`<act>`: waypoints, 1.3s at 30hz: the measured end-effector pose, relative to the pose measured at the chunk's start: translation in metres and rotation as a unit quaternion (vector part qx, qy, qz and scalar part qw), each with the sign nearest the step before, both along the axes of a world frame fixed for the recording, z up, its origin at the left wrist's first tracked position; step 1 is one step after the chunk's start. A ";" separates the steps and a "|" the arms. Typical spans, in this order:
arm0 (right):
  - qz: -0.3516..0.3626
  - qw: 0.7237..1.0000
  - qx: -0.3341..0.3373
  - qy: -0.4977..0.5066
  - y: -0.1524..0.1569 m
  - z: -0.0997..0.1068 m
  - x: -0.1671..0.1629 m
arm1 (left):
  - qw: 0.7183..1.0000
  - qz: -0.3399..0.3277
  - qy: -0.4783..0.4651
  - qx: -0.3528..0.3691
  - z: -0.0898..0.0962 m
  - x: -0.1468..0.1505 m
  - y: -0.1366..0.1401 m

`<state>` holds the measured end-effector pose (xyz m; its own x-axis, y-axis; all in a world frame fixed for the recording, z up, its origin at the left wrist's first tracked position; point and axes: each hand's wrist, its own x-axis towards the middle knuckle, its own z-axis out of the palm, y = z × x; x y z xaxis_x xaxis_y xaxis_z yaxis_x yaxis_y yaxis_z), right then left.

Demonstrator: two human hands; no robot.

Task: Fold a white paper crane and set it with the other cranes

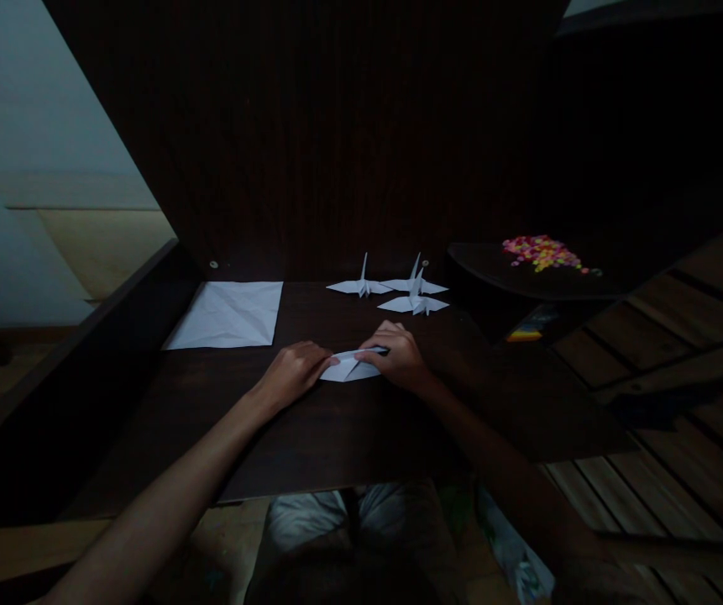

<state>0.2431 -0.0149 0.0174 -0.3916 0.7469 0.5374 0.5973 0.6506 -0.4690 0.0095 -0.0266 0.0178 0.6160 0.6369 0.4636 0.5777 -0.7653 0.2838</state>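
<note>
On dark desk, both hands press folded paper, fingers curled.

Very dim, grainy pic; faint light perhaps from left, wide-angle warp at edges.

Worktop, lower centre: bare dark wood, open passage between the forearms and frame bottom.
Centre left: stack of white paper sheets; free strip beside it.
Upper centre: three paper cranes against the dark back panel, blocking reach.
Right: curved shelf carrying coloured beads.
</note>
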 end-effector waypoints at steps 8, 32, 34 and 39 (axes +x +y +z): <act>-0.014 1.000 0.002 0.020 -0.001 0.001 0.002 | 0.993 0.014 -0.080 -0.091 0.006 -0.008 0.003; -0.020 0.994 0.052 0.094 -0.012 0.026 -0.002 | 0.939 -0.026 -0.128 -0.318 0.023 0.003 -0.008; -0.078 0.981 0.066 0.165 -0.010 0.028 0.005 | 0.923 -0.008 -0.181 -0.338 0.021 0.001 -0.005; -0.017 0.954 -0.070 0.291 -0.002 0.016 0.011 | 0.843 0.008 -0.338 -0.418 0.012 0.001 0.002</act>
